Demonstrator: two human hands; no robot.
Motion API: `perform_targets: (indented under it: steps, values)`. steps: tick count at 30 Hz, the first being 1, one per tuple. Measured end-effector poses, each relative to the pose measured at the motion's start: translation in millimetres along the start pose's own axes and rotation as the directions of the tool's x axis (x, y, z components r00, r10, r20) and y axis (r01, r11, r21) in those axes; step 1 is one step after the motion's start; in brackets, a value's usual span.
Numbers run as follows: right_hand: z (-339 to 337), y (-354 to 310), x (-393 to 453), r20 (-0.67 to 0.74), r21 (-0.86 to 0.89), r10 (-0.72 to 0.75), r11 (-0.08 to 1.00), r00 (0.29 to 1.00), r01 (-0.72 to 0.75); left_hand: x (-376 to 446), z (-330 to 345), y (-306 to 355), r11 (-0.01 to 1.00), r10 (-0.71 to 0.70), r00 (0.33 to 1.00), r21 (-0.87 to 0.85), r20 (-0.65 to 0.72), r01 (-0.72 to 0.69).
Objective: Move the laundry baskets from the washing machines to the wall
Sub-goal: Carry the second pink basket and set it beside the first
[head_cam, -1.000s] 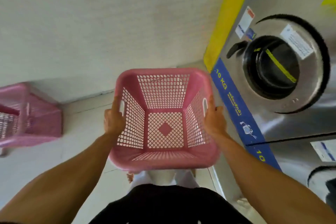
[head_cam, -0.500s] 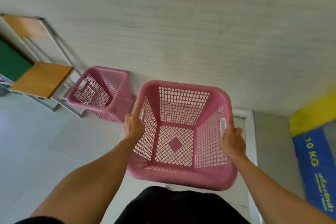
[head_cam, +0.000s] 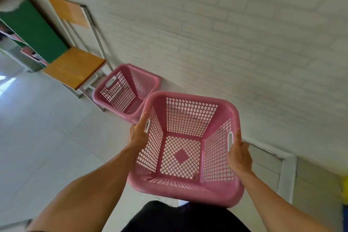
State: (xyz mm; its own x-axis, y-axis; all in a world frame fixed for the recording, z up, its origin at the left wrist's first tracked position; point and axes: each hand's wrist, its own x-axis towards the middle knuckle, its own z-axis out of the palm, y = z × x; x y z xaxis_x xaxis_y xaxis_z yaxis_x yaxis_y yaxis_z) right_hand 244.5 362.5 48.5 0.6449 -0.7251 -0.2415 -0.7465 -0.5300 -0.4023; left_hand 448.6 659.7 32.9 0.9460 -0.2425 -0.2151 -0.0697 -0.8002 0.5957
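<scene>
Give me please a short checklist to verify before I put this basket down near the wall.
1. Left hand grips the carried basket at its handle slot: ok.
2. Right hand grips the opposite side: ok.
3. Carried basket is empty: ok.
4. Other basket already stands on the floor at the wall: ok.
5. Floor under the carried basket is free: cannot tell, the basket hides it.
6. Chair stands beyond the other basket, out of the way: ok.

Both hands (head_cam: 138,134) grip a pink basket (head_cam: 188,192) near the wall (head_cam: 226,43).
</scene>
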Motion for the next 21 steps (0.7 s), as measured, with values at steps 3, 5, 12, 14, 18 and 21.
perform_targets:
  steps: [3, 5, 12, 14, 18, 21]
  values:
    - [5.8, -11.9, 29.6, 0.025, -0.015, -0.021, 1.0, 0.999, 0.021, 25.1, 0.4, 1.9, 0.999, -0.03, 0.999, -0.038, 0.018, 0.03]
    - [8.1, -20.8, 45.1, 0.034, -0.005, -0.007, 1.0, 0.999, 0.007, 40.3, -1.1, 5.4, 0.998, -0.036, 0.999, -0.045, 0.016, 0.037]
    - [22.5, -48.7, 77.8, 0.063, -0.004, 0.047, 0.999, 0.997, -0.047, 96.1, -7.4, 10.4, 0.998, -0.009, 1.0, -0.058, 0.023, 0.01]
    - [29.7, -59.1, 82.7, 0.07, -0.011, 0.067, 0.998, 0.995, -0.067, 117.0, -8.9, 7.0, 1.0, 0.02, 0.999, -0.018, 0.038, -0.019]
    - [46.4, -83.6, 94.7, 0.026, 0.016, 0.143, 0.99, 0.989, -0.143, 174.3, -8.0, -11.2, 0.99, 0.006, 0.991, 0.138, 0.131, -0.024]
    - [68.4, -91.9, 105.4, 0.023, 0.055, 0.231, 0.971, 0.973, -0.232, 215.4, -6.0, -16.9, 0.981, 0.015, 0.974, 0.185, 0.225, -0.058]
